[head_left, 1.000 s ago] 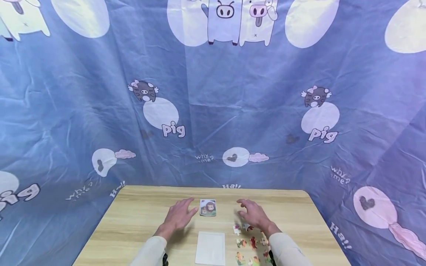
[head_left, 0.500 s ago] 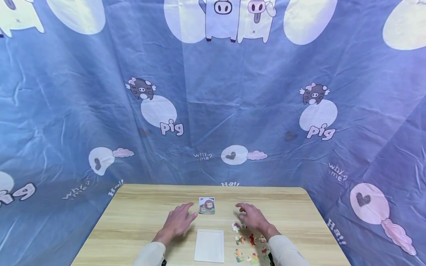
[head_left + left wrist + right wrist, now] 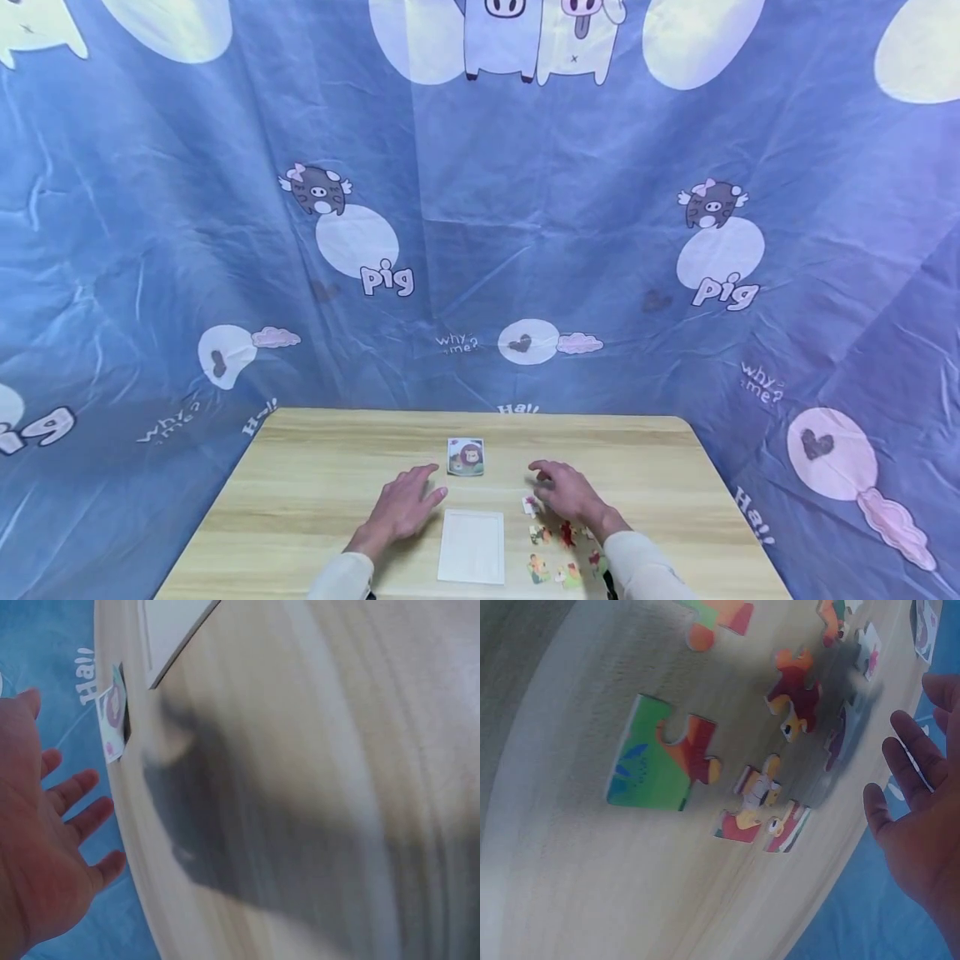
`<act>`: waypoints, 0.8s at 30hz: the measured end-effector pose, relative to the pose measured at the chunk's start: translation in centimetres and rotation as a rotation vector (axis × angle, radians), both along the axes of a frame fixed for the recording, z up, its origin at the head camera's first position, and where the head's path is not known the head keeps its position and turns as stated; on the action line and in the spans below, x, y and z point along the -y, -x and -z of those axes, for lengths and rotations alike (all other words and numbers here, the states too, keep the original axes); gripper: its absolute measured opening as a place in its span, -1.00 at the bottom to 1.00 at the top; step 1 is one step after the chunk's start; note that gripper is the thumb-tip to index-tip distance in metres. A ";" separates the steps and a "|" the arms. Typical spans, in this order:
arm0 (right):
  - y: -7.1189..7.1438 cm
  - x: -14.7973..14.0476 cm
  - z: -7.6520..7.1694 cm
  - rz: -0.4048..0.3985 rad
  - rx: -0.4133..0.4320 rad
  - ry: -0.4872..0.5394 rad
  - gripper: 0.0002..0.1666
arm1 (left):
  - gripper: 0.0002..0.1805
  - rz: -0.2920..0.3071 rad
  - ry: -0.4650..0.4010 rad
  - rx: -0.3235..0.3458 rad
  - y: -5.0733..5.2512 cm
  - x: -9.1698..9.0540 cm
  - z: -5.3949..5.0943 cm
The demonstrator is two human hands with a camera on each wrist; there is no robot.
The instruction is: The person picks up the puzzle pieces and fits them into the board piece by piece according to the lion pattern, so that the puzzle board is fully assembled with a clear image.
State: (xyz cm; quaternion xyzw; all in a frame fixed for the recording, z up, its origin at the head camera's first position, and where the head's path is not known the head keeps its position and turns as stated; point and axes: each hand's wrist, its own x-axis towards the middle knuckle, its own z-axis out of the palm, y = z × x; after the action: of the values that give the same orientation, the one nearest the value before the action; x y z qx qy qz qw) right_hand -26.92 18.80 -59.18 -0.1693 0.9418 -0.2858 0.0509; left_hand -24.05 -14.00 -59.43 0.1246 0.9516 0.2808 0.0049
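The left hand [image 3: 402, 505] hovers left of a white rectangular tray [image 3: 471, 547], its fingers loosely spread and nothing in them; the left wrist view shows the same hand [image 3: 45, 840] above its shadow. Over the upper part of a group of puzzle pieces [image 3: 567, 533] is the right hand [image 3: 570, 493], also holding nothing. In the right wrist view its fingers are apart, and a green and red piece [image 3: 654, 761] lies flat among several others. A small card with a lion picture [image 3: 466, 457] lies beyond the tray, between the two hands.
The wooden table [image 3: 300, 467] has its far edge close to a blue cloth [image 3: 480, 208] printed with pigs and words. This cloth also rises on the left and right sides. Both forearms, in light sleeves, reach in from the near edge.
The head view has tilted slightly down, so the cloth, card and tray sit higher in the frame. Both hands have come slightly nearer the body relative to the card, still holding nothing.
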 end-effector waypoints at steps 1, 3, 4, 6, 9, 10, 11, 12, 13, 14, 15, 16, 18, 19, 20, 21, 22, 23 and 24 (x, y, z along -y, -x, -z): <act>0.0 0.0 0.1 -0.007 -0.007 -0.001 -0.48 | -0.35 0.003 -0.001 -0.004 -0.2 0.0 0.2; 0.0 0.0 0.2 -0.017 -0.014 -0.002 -0.48 | -0.37 0.012 0.001 -0.008 -0.5 0.0 0.6; 0.0 0.1 0.3 -0.023 -0.019 -0.006 -0.48 | -0.37 0.019 0.003 -0.004 -0.6 -0.1 0.7; -0.1 0.1 0.4 -0.028 -0.027 -0.018 -0.47 | -0.35 0.030 0.001 0.017 -0.8 -0.1 1.0; -0.3 0.1 0.6 -0.043 -0.055 -0.045 -0.45 | -0.29 0.055 0.018 0.042 -1.2 -0.2 1.5; -0.3 0.1 0.7 -0.047 -0.063 -0.057 -0.46 | -0.27 0.066 0.032 0.048 -1.3 -0.2 1.6; -0.4 0.1 0.8 -0.049 -0.070 -0.071 -0.46 | -0.25 0.077 0.043 0.051 -1.4 -0.2 1.8; -0.4 0.1 0.9 -0.053 -0.081 -0.090 -0.46 | -0.23 0.092 0.059 0.048 -1.6 -0.2 2.0; -0.4 0.1 1.0 -0.056 -0.089 -0.101 -0.47 | -0.21 0.102 0.072 0.046 -1.8 -0.2 2.2; -0.4 0.2 1.2 -0.058 -0.094 -0.118 -0.48 | -0.20 0.111 0.083 0.047 -1.9 -0.2 2.3; -0.4 0.2 1.3 -0.058 -0.097 -0.129 -0.48 | -0.18 0.120 0.093 0.042 -2.2 -0.2 2.5; -0.5 0.2 1.5 -0.052 -0.093 -0.142 -0.47 | -0.17 0.127 0.097 0.038 -2.4 -0.2 2.7; -0.5 0.3 1.8 -0.051 -0.101 -0.167 -0.47 | -0.15 0.138 0.111 0.028 -2.8 -0.3 3.1; -0.5 0.3 1.8 -0.050 -0.100 -0.168 -0.46 | -0.13 0.141 0.120 0.023 -3.0 -0.3 3.3; -0.5 0.3 2.0 -0.052 -0.106 -0.175 -0.46 | -0.12 0.144 0.127 0.017 -3.1 -0.3 3.4; -0.6 0.3 2.0 -0.051 -0.110 -0.179 -0.46 | -0.11 0.147 0.135 0.010 -3.3 -0.3 3.6; -0.6 0.3 2.1 -0.051 -0.113 -0.181 -0.46 | -0.11 0.149 0.143 0.001 -3.4 -0.3 3.8; -0.6 0.3 2.1 -0.050 -0.116 -0.183 -0.46 | -0.10 0.150 0.153 -0.007 -3.5 -0.3 3.9; -0.7 0.3 2.2 -0.050 -0.117 -0.184 -0.47 | -0.09 0.151 0.159 -0.017 -3.6 -0.3 4.0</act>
State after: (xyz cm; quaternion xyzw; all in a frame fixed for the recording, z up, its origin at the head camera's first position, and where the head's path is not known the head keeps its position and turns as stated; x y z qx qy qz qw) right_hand -26.26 18.52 -61.35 -0.2037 0.9610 -0.1862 0.0185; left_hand -20.46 -13.68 -63.39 0.1973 0.9589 0.2020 0.0279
